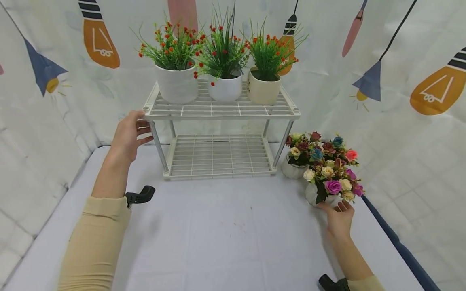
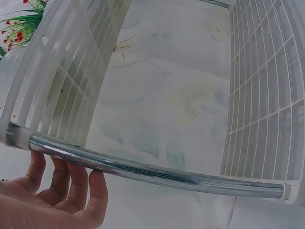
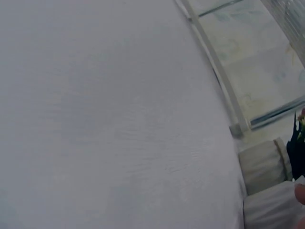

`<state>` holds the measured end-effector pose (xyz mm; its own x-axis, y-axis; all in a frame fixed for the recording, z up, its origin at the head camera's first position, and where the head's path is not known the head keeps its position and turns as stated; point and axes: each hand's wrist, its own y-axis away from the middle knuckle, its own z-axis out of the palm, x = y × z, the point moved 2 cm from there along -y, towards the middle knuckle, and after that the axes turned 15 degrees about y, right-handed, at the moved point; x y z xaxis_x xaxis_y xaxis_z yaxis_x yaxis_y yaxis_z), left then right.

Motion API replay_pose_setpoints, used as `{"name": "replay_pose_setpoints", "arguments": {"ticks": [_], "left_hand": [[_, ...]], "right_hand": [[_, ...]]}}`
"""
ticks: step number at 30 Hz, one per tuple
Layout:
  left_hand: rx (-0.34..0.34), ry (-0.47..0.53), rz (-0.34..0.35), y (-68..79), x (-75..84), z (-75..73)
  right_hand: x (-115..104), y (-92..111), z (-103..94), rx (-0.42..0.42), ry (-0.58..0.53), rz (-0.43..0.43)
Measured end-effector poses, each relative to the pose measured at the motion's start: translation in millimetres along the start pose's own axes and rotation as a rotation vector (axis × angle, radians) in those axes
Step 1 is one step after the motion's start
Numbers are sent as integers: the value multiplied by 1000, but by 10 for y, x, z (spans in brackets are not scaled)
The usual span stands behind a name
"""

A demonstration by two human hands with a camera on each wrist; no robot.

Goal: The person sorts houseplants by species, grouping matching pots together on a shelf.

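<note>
A white two-tier wire rack (image 1: 223,112) stands at the back of the table. My left hand (image 1: 127,135) is at its upper left front corner, with loosely bent fingers (image 2: 80,183) touching the metal post (image 2: 157,169) from the outer side. At the right, my right hand (image 1: 340,221) grips the front of a pale pot (image 1: 311,194) of artificial roses (image 1: 333,186), thumb on the left side and fingers curled at the right. Only a sliver of that thumb (image 3: 300,193) shows in the right wrist view. A second pale pot (image 1: 292,169) of roses stands just behind.
Three pots of red-flowered grass, one white pot (image 1: 177,85), a smaller white pot (image 1: 225,88) and a cream pot (image 1: 263,88), stand on the top tier. A wire lower tier (image 1: 219,155) lies just above the white tablecloth (image 1: 218,234). Printed curtains (image 1: 327,93) hang behind the table.
</note>
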<state>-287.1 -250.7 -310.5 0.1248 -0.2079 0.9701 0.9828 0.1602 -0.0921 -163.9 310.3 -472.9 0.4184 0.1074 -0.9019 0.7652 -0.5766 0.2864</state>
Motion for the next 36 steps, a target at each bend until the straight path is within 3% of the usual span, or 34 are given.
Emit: {"name": "replay_pose_setpoints", "arguments": {"ticks": [7, 15, 36], "left_hand": [[-6, -27, -5, -3, 19, 13], [-5, -39, 2, -6, 5, 13], [6, -3, -9, 2, 8, 13]], "right_hand": [[-58, -179, 81, -3, -38, -27], [-78, -214, 152, 8, -47, -66], [-146, -62, 124, 90, -23, -132]]}}
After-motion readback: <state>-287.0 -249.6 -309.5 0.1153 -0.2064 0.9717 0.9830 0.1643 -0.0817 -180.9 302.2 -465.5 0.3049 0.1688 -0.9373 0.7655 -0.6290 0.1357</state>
